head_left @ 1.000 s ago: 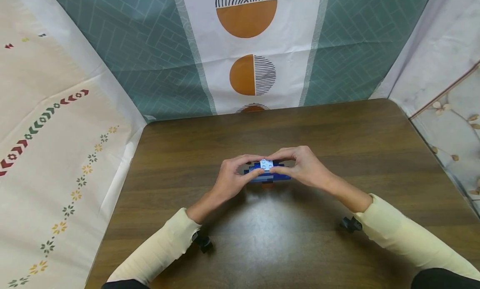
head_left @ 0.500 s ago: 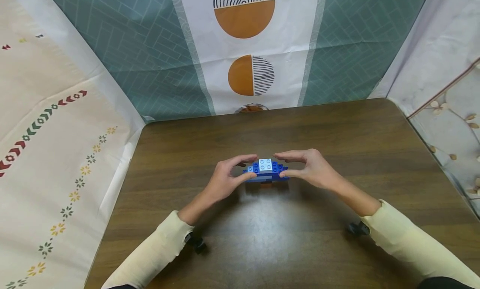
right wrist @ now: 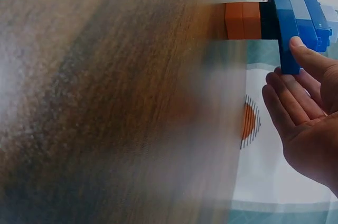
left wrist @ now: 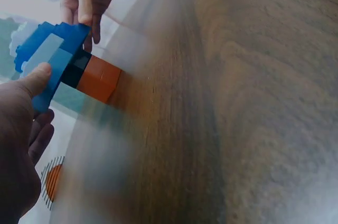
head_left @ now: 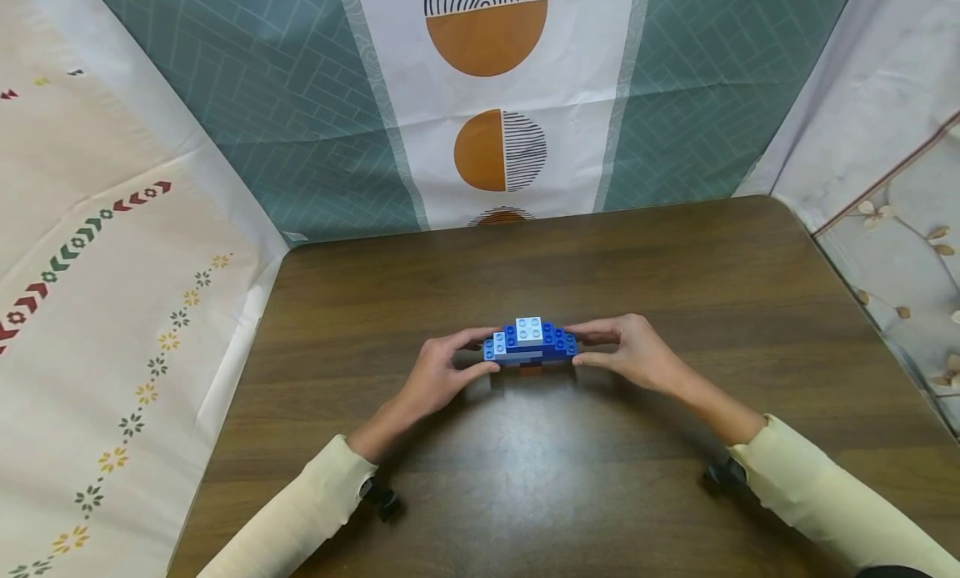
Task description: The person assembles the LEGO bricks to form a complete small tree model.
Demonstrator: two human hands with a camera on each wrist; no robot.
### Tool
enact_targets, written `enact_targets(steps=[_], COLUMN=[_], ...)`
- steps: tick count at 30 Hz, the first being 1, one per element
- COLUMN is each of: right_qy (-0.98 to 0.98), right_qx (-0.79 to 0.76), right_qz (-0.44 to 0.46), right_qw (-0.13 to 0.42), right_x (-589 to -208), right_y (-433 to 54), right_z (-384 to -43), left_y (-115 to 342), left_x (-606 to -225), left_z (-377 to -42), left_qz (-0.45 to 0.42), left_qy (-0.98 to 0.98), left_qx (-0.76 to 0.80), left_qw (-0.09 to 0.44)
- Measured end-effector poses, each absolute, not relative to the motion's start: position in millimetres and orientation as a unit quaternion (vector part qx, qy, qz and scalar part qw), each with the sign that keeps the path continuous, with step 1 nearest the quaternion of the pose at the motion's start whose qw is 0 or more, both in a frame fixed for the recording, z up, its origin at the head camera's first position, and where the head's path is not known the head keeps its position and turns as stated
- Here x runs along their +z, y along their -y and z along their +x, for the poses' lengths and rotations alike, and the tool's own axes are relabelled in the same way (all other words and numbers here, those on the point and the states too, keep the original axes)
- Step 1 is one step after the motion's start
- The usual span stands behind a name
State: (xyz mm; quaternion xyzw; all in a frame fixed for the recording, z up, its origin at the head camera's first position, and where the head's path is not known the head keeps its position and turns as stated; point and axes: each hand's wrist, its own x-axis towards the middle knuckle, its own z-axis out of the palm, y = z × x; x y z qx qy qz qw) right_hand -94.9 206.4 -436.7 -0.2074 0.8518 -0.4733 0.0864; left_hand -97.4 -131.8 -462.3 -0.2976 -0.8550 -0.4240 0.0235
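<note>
Brick model [head_left: 529, 342] stands on the surface [head_left: 615, 253], mid-span betw. your two grips. Left hand [head_left: 438, 378] pinches its left end, thumb near side, fingers far side; right hand [head_left: 633, 357] pinches the opposite end likewise, prob. to steady it. Head view: blue body, white top brick. Wrist views add an orange base [left wrist: 99, 78] and black layer [right wrist: 266, 20], touching the surface beneath.
</note>
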Motion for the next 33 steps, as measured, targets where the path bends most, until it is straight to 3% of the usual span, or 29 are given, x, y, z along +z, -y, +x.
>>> enact_targets(steps=[15, 25, 33], right_qy=[-0.846, -0.861, -0.847], right_qx=[-0.488, -0.476, -0.504], right_qz=[-0.197, -0.128, -0.07], right_qw=[0.089, 0.123, 0.156], right_x=[-437, -436, -441], right_y=[-207, -199, -191], right_z=[-102, -124, -141], left_y=[134, 126, 118], left_x=[-465, -464, -469], left_z=[-102, -116, -131], left_qz=[-0.28, -0.187, -0.143], left_qy=[0.848, 0.874, 0.884], left_qx=[-0.45, -0.449, -0.445], left_qw=[0.017, -0.015, -0.003])
